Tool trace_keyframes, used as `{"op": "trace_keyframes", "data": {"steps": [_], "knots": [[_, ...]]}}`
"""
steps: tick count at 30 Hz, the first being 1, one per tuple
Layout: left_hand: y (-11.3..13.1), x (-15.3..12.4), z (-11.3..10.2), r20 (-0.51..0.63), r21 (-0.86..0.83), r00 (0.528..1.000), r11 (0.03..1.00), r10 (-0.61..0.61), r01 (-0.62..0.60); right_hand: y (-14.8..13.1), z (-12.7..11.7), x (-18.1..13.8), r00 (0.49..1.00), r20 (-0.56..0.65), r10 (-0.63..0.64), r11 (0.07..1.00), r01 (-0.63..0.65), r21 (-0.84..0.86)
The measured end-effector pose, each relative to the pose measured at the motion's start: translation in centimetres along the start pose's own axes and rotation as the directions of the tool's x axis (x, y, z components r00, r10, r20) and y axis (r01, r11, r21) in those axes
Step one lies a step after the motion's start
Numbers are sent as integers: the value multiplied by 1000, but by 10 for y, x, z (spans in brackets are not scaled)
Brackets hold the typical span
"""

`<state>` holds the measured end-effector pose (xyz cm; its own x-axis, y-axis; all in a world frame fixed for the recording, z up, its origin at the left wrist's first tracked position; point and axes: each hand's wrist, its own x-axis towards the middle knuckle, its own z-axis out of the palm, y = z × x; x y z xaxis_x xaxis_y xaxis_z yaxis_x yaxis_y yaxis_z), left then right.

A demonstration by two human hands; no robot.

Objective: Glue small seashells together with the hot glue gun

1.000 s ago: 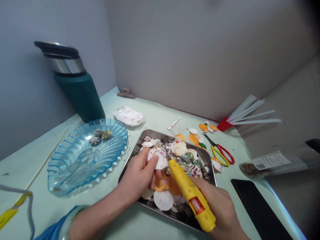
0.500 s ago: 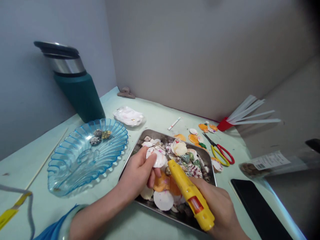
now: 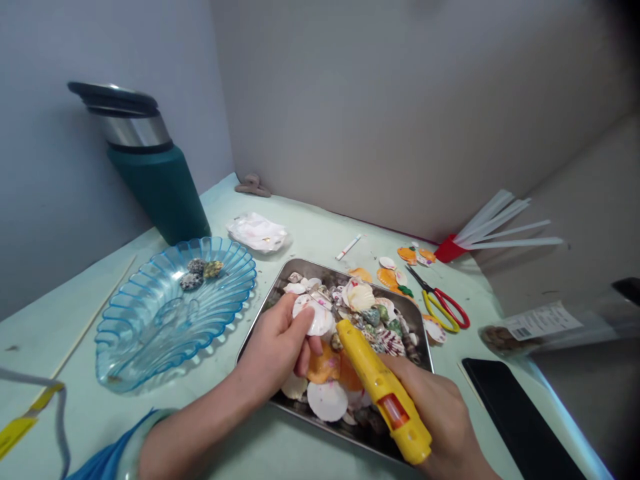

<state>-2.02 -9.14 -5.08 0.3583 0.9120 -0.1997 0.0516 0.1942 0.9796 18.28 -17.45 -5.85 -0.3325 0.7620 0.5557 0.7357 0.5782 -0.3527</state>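
Observation:
My left hand (image 3: 275, 350) pinches a white scallop shell (image 3: 315, 319) over a metal tray (image 3: 260, 313) heaped with several mixed seashells. My right hand (image 3: 440, 413) grips a yellow glue gun (image 3: 383, 390), whose nozzle points at the white shell and sits right beside it. Orange and white flat shells lie in the tray under both hands. To the left stands a blue shell-shaped glass dish (image 3: 150, 320) holding three small dark shells (image 3: 200, 272).
A teal flask (image 3: 150, 173) stands at the back left. Red-and-yellow scissors (image 3: 443, 305), orange shells, glue sticks with a red base (image 3: 480, 233), a plastic packet (image 3: 257, 233), a black phone (image 3: 515, 420) and a thin wooden stick (image 3: 90, 320) lie around the tray.
My left hand has drawn the white shell slightly up and left; the glue gun has hardly moved.

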Motion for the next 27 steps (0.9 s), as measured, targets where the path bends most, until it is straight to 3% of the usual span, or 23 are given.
{"op": "trace_keyframes", "data": {"steps": [15,27], "knots": [[6,-4,5,59,186,997,981,-57,45,3,0,-1,1000,28,2,1000,-2,12],[6,-5,4,59,148,997,988,-42,33,-3,0,3,1000,-14,14,1000,-14,19]]}}
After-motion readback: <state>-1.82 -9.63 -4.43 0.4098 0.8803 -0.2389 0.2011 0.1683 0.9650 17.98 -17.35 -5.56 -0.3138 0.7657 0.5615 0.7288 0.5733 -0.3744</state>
